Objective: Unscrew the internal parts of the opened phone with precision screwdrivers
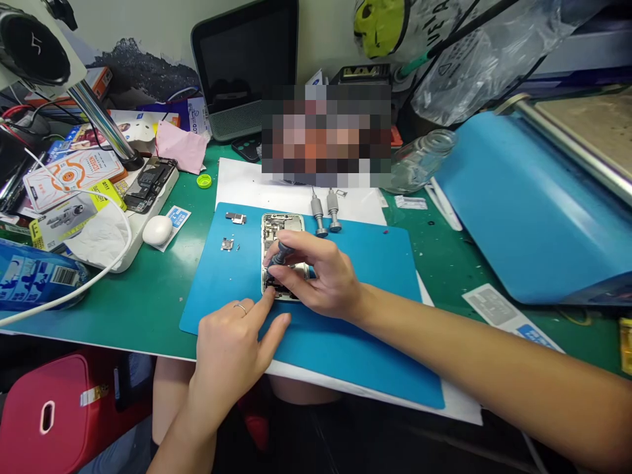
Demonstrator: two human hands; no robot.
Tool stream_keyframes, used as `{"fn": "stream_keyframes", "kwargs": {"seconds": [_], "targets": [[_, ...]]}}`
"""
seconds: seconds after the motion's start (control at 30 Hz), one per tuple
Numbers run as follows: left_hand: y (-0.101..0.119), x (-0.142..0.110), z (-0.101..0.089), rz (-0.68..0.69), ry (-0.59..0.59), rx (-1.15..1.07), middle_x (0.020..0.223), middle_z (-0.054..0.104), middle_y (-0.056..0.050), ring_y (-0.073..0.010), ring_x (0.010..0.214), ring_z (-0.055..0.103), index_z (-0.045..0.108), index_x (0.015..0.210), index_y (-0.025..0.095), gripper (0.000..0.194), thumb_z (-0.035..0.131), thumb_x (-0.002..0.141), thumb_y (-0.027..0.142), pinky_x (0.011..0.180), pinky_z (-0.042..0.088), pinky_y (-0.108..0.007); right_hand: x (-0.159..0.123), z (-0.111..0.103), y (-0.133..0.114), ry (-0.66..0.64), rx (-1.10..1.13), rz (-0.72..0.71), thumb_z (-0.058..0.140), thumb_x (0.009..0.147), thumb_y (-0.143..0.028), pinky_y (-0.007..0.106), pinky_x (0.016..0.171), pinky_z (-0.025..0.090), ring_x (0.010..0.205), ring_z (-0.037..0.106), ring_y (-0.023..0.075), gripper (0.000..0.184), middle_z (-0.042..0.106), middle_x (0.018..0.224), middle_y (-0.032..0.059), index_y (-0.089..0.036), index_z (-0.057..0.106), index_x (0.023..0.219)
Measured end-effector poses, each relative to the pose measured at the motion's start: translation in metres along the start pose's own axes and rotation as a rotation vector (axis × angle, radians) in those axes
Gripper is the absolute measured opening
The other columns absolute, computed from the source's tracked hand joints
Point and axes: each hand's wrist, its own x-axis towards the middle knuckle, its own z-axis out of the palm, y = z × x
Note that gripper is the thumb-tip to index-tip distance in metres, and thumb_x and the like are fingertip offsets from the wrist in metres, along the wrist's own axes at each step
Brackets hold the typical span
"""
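Note:
An opened phone (pixel 282 224) with its inner parts bare lies on a blue mat (pixel 345 355). My right hand (pixel 320 270) is closed around a small grey screwdriver (pixel 280 254), held over the phone's lower half; its tip is hidden. My left hand (pixel 237 336), with a ring on one finger, rests at the phone's lower left edge. Its index finger touches the frame while the thumb is stretched apart. Left of the phone lie a small metal bracket (pixel 236 218) and a little metal part (pixel 227 244). Two more grey screwdrivers (pixel 318 214) stand just beyond the mat's right half.
A glass jar (pixel 419 161) lies tilted at the back right, near a large blue sheet (pixel 533 210). On the left are a white earbud case (pixel 157 230), another opened phone (pixel 149 184), boxes and a white cable (pixel 111 266). A dark-screened device (pixel 244 59) stands behind.

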Motion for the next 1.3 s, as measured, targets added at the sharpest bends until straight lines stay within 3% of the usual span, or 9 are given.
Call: {"fn": "stream_keyframes", "kwargs": {"seconds": [0.53, 1.3], "targets": [[-0.0001, -0.0003, 0.0007, 0.000, 0.003, 0.002, 0.067, 0.064, 0.002, -0.0138, 0.061, 0.060, 0.071, 0.122, 0.018, 0.036, 0.050, 0.105, 0.042, 0.057, 0.034, -0.030, 0.0028, -0.0020, -0.0007, -0.022, -0.017, -0.036, 0.064, 0.094, -0.008, 0.026, 0.073, 0.066, 0.087, 0.068, 0.0132, 0.058, 0.069, 0.112, 0.0094, -0.021, 0.041, 0.146], [0.0000, -0.0001, 0.0001, -0.004, -0.026, -0.011, 0.070, 0.067, 0.002, -0.0136, 0.063, 0.061, 0.070, 0.123, 0.018, 0.036, 0.051, 0.105, 0.042, 0.058, 0.036, -0.030, -0.0012, -0.0003, 0.0014, 0.010, 0.024, 0.035, 0.067, 0.093, -0.011, 0.026, 0.070, 0.067, 0.088, 0.070, 0.0134, 0.065, 0.068, 0.108, 0.0049, -0.028, 0.040, 0.149]]}}
